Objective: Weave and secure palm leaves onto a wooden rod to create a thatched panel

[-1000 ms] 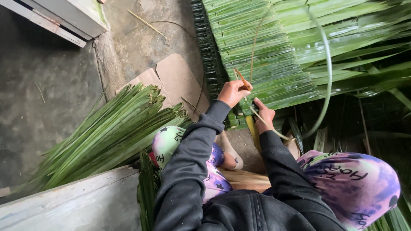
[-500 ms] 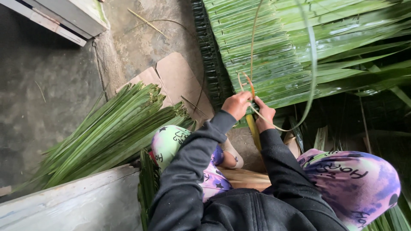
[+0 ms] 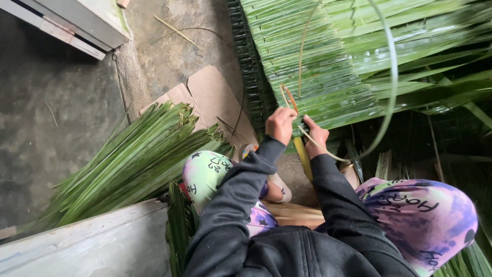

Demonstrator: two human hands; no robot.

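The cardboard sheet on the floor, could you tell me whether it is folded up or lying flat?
Lying flat: the cardboard sheet is spread open on the floor, flaps out.

I've got one head cam only, looking steeply down from above, fairly close on both hands, woven leaf panel (image 3: 318, 66) up top, concrete floor (image 3: 51, 118) at frame left.

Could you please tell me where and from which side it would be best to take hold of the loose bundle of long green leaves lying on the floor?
Probably grip the loose bundle of green leaves near its upper right end, where the cut ends gather into a tight, even bunch beside the cardboard. Come from above, closing across the blades. The lower left tips fan out thin and would likely slip apart.
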